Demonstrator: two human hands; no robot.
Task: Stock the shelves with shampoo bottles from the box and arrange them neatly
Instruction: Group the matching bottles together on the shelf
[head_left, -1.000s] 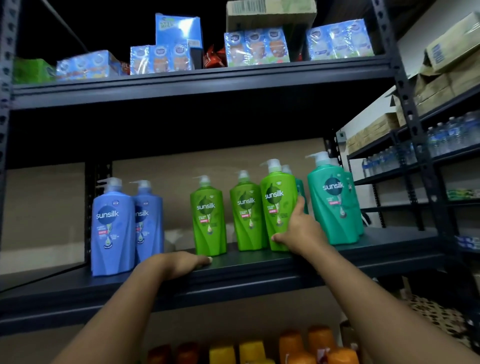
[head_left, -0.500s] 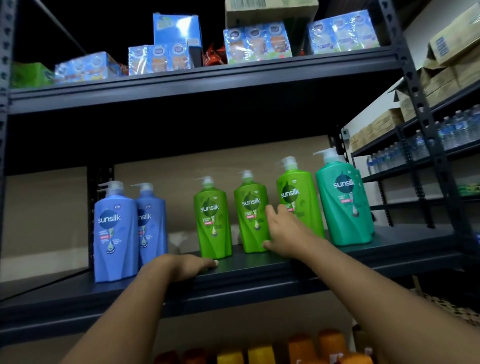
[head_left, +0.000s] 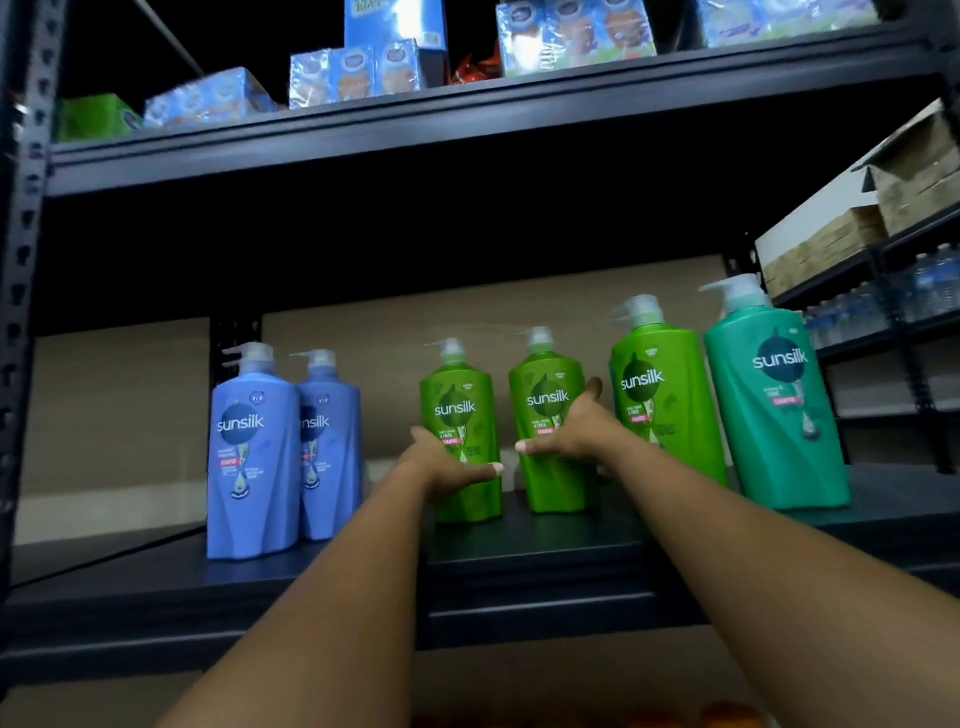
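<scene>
Several Sunsilk pump bottles stand upright on the dark middle shelf. Two blue bottles are at the left. Three green ones follow, then a teal bottle at the right. My left hand grips the left green bottle low on its body, thumb across the front. My right hand grips the middle green bottle, thumb across its front and fingers round its right side. The right green bottle stands free beside my right wrist.
The upper shelf carries blue cartons and packs. A neighbouring rack at the right holds cardboard boxes and water bottles. Orange bottle tops show at the bottom edge. A black upright post runs down the left side.
My left hand left the shelf edge and took hold of the left green bottle. My right hand moved left from the right green bottle to the middle one.
</scene>
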